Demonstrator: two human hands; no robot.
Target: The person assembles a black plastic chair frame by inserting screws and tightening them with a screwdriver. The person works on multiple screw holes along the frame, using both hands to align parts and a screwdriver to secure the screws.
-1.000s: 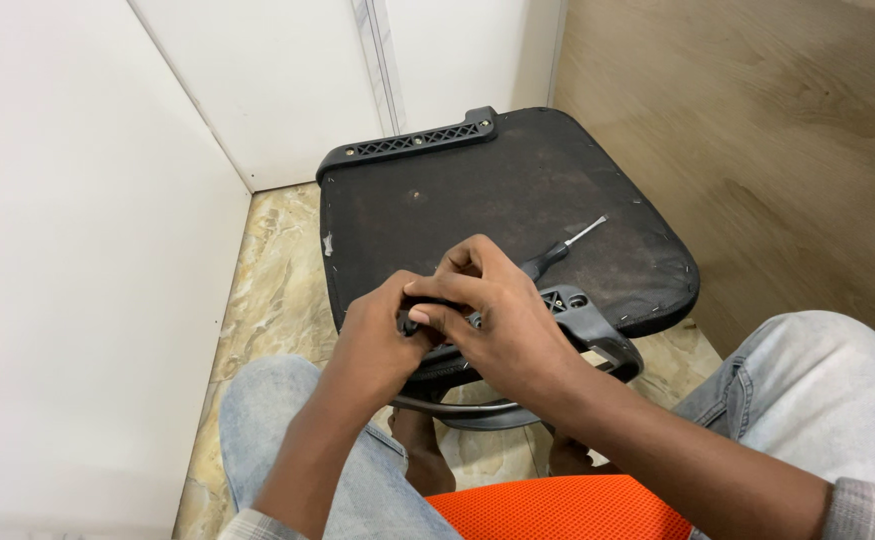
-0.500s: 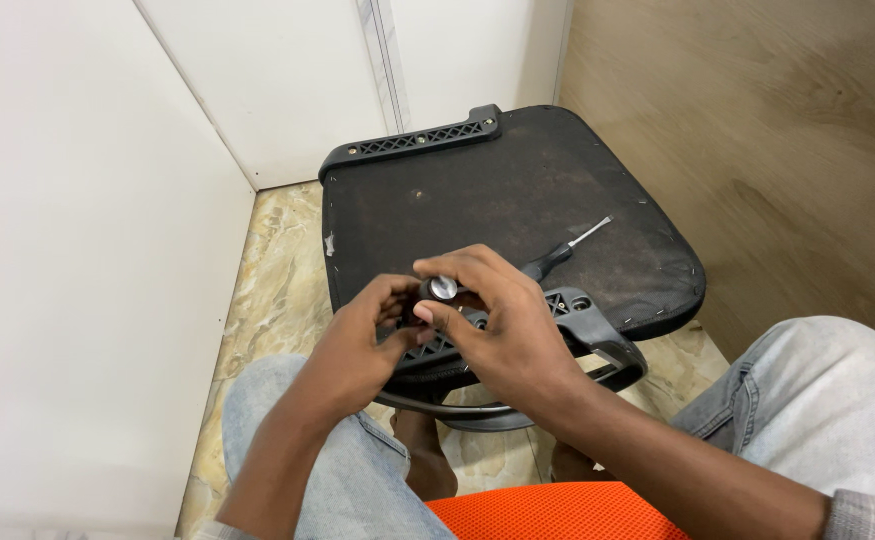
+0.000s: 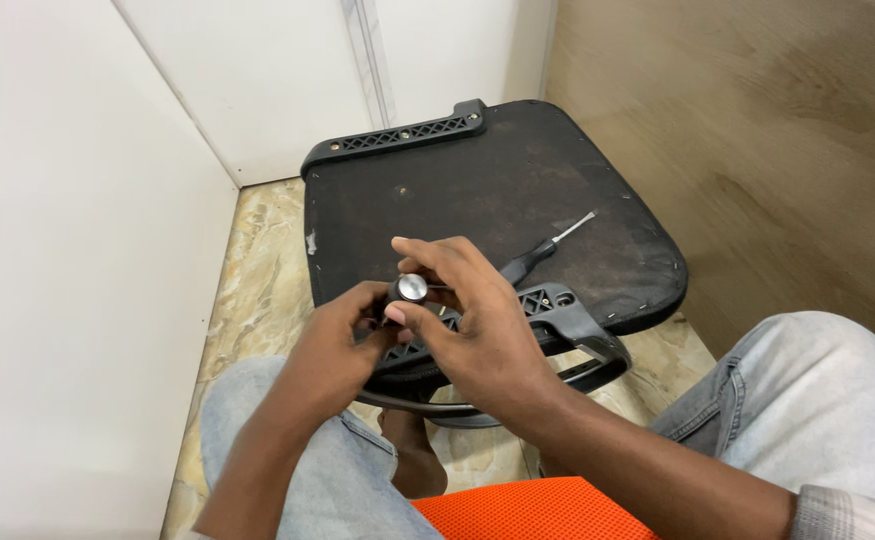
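Observation:
A black chair seat [image 3: 477, 190] lies upside down on the floor in front of me, a lattice plastic bracket at its far edge and another [image 3: 547, 305] at its near edge. My left hand [image 3: 342, 340] grips the near bracket beside a small round silver knob [image 3: 412, 287]. My right hand [image 3: 472, 315] pinches that knob between thumb and fingers, the other fingers spread above it. A screwdriver [image 3: 547, 245] with a black handle lies on the seat just beyond my right hand.
White walls stand at the left and back, a brown wooden panel [image 3: 757, 130] at the right. Marbled floor tiles [image 3: 257, 260] show around the seat. My knees in blue jeans [image 3: 807, 400] flank an orange mesh cushion [image 3: 527, 515] at the bottom edge.
My hands have opened up from a tight clasp over the bracket. The silver knob has come into view between my fingers, and my right fingers have spread. The screwdriver has not moved.

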